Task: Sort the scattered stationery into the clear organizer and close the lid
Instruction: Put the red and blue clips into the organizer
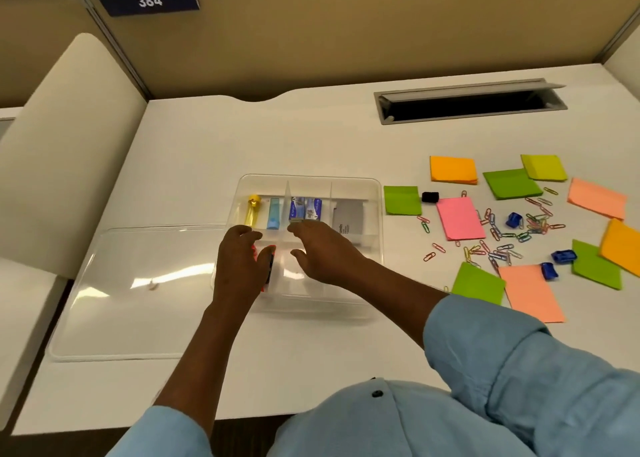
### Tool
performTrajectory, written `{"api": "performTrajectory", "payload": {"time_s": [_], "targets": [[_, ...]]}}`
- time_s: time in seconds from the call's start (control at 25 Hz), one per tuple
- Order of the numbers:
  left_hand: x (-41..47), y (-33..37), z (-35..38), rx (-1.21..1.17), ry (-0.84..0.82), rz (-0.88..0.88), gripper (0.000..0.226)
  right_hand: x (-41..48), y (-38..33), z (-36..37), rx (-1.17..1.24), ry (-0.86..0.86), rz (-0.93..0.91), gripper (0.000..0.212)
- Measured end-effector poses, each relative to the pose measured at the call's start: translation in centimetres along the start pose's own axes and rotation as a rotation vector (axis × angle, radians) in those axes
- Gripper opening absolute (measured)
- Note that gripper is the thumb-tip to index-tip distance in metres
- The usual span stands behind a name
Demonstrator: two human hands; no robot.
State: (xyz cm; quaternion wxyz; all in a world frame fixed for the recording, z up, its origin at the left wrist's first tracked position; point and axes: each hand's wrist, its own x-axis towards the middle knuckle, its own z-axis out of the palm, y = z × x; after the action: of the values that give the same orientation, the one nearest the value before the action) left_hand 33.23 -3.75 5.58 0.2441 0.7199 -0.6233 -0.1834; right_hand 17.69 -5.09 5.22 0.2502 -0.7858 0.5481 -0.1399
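Mid-sort: left hand grips a red item over the organizer's 7 o'clock bay, right hand spread; clips at 3 o'clock likely come next.

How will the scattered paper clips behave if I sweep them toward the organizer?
The paper clips look small, thin and loose, so they will probably slide easily on the smooth desk but scatter rather than move together. Many overlap in the densest pile, so some may hook together and lift in clumps. Lying flat, single ones may be fiddly to pinch.
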Motion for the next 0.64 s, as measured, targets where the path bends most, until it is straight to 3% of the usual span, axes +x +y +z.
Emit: {"api": "performTrajectory", "payload": {"time_s": [0.4, 0.64], "targets": [[-0.8, 10.1, 6.1, -0.095, -0.181, 0.289, 0.021, -4.0, 9.7, -5.0, 0.064, 0.239, 0.229, 0.052], [0.0, 18.2, 12.1, -0.036, -0.302, 0.385, 0.032, -6.7, 17.1, -8.8, 0.015, 0.252, 0.421, 0.058]]}}
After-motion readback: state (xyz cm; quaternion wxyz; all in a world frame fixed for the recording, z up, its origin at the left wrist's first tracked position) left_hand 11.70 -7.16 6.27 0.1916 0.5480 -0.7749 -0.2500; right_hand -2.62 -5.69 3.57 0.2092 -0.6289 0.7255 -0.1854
